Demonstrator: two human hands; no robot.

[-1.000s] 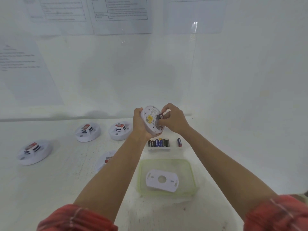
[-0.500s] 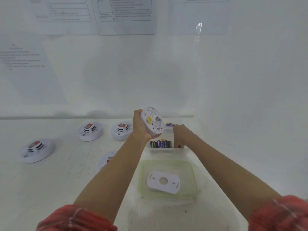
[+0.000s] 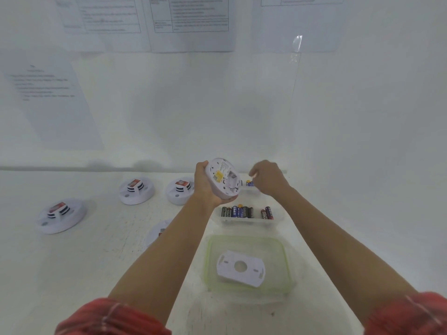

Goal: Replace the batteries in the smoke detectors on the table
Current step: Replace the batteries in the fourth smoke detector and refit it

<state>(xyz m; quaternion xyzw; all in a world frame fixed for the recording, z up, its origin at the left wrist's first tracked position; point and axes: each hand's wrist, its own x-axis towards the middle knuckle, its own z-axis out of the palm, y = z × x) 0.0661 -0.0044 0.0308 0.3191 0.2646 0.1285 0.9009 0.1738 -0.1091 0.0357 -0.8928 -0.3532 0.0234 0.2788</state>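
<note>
While aloft, detector within left fingers

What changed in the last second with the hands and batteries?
The right hand left the held smoke detector, went down to the near tray, which now holds one more battery, then moved to the far tray; whether it grips anything is unclear. The left hand still holds the detector; the other detectors stayed put.

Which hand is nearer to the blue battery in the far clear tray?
Right. The right hand hovers over the far clear tray, just right of the blue battery. The left hand holds the smoke detector further to the left.
</note>
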